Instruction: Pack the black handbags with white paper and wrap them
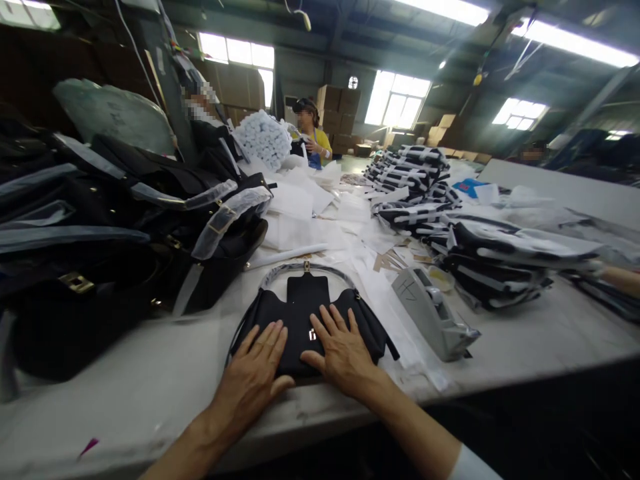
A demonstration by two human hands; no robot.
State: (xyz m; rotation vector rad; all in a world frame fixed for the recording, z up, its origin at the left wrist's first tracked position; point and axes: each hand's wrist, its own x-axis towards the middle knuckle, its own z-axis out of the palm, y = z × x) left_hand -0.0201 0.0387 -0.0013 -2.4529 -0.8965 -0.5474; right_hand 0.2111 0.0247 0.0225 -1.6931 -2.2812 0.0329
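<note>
A black handbag (295, 360) lies flat on the white-covered table in front of me. Its handle (280, 268) is wrapped in clear film and arches away from me, and its flap (308, 291) points the same way with a gold clasp at the tip. My left hand (255, 363) rests on the bag's left side, fingers stretched out. On the right side, my right hand (343, 347) lies flat with its fingers spread, beside a small metal fitting (313, 335) on the bag's front.
Black bags with wrapped straps (165, 193) are heaped at left. A grey tape dispenser (430, 313) stands at right, before stacked wrapped bags (500, 260). White sheets (300, 200) cover the table's middle. A person in yellow (323, 141) is at the far end; another person's arm (620, 279) reaches in at right.
</note>
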